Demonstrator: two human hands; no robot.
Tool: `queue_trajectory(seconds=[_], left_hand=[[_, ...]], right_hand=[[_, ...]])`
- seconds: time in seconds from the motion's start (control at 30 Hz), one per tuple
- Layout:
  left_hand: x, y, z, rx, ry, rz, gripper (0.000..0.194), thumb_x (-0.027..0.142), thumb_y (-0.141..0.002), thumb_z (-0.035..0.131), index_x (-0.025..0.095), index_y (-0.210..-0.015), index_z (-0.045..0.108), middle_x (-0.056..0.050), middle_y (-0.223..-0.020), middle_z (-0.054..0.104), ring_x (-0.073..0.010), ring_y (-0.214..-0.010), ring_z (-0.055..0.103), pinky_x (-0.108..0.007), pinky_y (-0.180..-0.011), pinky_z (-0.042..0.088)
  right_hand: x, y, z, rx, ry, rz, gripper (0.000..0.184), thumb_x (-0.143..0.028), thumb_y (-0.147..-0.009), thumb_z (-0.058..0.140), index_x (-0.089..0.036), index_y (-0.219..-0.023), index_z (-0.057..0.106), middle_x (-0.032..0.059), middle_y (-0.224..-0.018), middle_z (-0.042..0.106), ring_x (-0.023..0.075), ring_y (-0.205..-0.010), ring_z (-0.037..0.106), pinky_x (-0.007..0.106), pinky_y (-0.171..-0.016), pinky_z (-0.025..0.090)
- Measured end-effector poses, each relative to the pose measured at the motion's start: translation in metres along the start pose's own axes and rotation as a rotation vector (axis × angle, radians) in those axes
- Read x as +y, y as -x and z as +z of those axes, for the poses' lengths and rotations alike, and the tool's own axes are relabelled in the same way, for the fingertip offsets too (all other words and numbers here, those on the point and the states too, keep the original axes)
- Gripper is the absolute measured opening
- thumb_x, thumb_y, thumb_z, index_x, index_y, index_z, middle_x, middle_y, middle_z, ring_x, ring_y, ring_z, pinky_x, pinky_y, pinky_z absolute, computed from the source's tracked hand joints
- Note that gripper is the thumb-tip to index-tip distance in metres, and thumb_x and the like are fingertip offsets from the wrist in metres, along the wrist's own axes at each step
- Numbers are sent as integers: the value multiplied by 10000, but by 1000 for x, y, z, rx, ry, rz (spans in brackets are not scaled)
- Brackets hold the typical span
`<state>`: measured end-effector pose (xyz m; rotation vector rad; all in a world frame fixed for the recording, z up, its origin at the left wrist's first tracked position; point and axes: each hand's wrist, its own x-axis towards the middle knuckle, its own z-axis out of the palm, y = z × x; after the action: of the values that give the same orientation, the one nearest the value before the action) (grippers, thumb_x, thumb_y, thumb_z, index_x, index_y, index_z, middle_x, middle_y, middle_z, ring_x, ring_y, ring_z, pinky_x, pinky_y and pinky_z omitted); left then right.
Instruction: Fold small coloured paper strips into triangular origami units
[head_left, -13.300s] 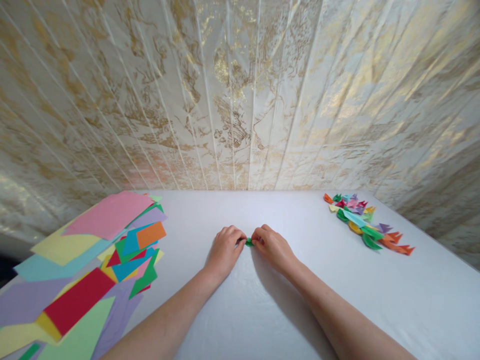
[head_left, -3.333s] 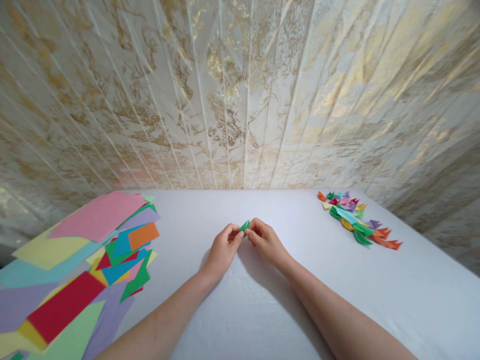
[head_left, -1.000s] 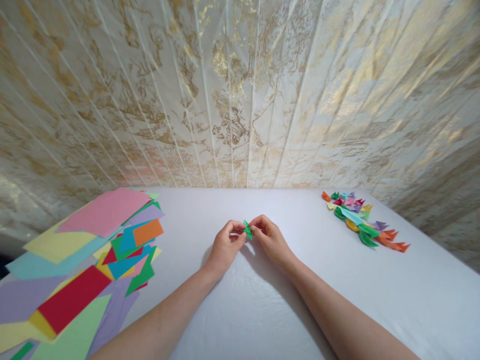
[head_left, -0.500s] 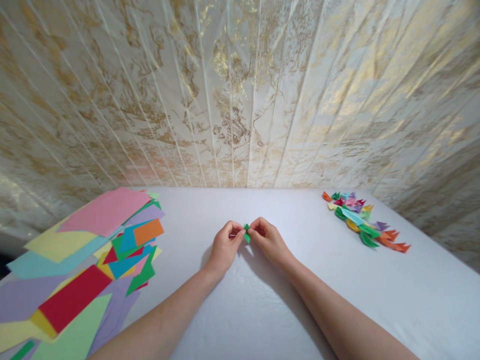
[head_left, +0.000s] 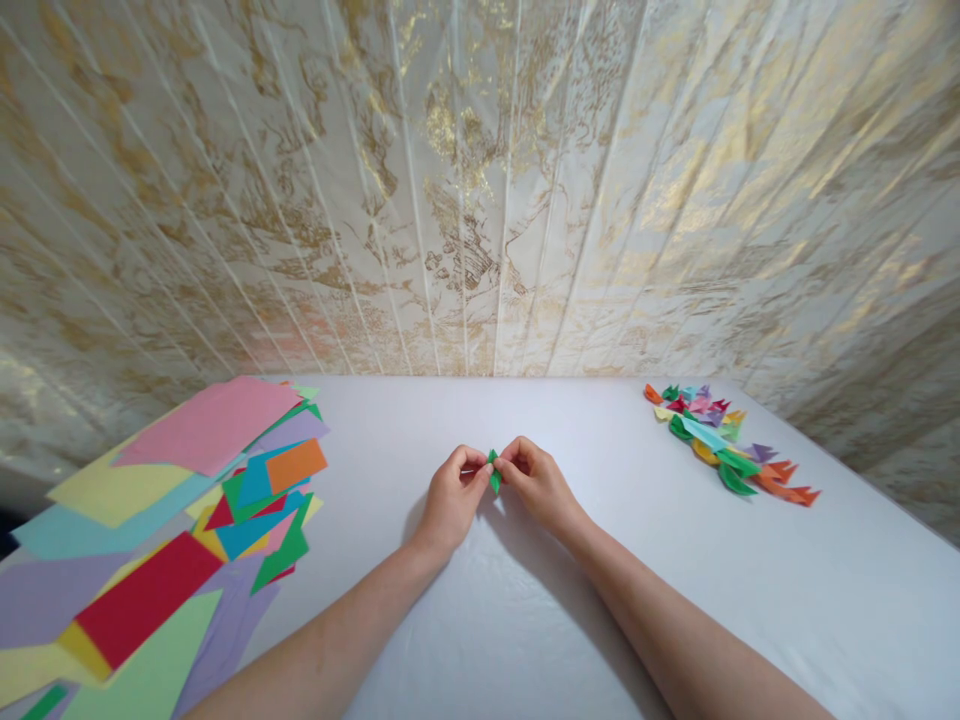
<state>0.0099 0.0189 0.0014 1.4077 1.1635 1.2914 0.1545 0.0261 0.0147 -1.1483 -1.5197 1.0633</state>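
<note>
A small piece of folded green paper [head_left: 494, 474] is held upright between my two hands, above the middle of the white table. My left hand [head_left: 456, 490] pinches its left side between thumb and fingers. From the other side my right hand [head_left: 536, 483] grips it the same way, with the fingertips of both hands almost meeting. The paper's pointed top and lower tip show between the thumbs; its middle folds are partly hidden by the fingers.
Coloured paper sheets lie at the left, among them a pink sheet [head_left: 214, 425], a red rectangle [head_left: 148, 598] and an orange rectangle [head_left: 297, 467]. Several small folded paper figures [head_left: 739, 465] are grouped at the right. A gold-patterned curtain [head_left: 465, 200] hangs behind the table [head_left: 375, 420].
The green paper's shape between the fingers has altered slightly: its top now looks like a single point and its lower part narrower. Both hands keep nearly the same place and pinch.
</note>
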Motion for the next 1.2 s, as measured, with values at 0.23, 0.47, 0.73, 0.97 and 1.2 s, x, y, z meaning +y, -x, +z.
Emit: queue_trajectory(seconds=[0.23, 0.47, 0.73, 0.97, 1.2], left_hand=[[-2, 1, 0, 42, 46, -44, 149, 314, -771, 645, 183, -764, 574, 2, -753, 629, -147, -723, 608, -265, -703, 491], [-3, 0, 0, 68, 64, -63, 174, 315, -748, 666, 193, -736, 542, 20, -716, 602, -140, -705, 602, -249, -672, 485], [-3, 0, -1, 61, 61, -101, 138, 295, -778, 629, 199, -753, 533, 18, -726, 606, -141, -707, 609, -249, -678, 480], [-1, -1, 0, 25, 59, -90, 128, 281, -771, 639, 201, -807, 545, 7, -758, 626, -155, -748, 626, -269, -719, 490], [5, -1, -1, -94, -6, -97, 182, 346, -787, 603, 182, -710, 583, 18, -682, 599, -135, -669, 549, -245, -662, 434]], right_hand=[[2, 0, 5, 42, -52, -7, 245, -399, -787, 633, -202, -717, 506, -24, -615, 554, 130, -565, 501, 250, -530, 378], [8, -2, 8, -5, -182, 47, 261, -431, -774, 640, -218, -828, 500, -50, -583, 541, 135, -543, 531, 265, -550, 419], [6, -1, 1, -89, -34, 80, 244, -415, -812, 596, -200, -739, 506, -31, -573, 566, 126, -527, 496, 249, -530, 361], [5, 2, 1, -48, 134, 35, 242, -386, -870, 527, -208, -708, 504, -47, -555, 500, 123, -516, 428, 246, -505, 311], [3, 1, -1, -39, 120, 7, 288, -422, -896, 495, -205, -706, 490, -39, -585, 515, 129, -555, 469, 253, -557, 354]])
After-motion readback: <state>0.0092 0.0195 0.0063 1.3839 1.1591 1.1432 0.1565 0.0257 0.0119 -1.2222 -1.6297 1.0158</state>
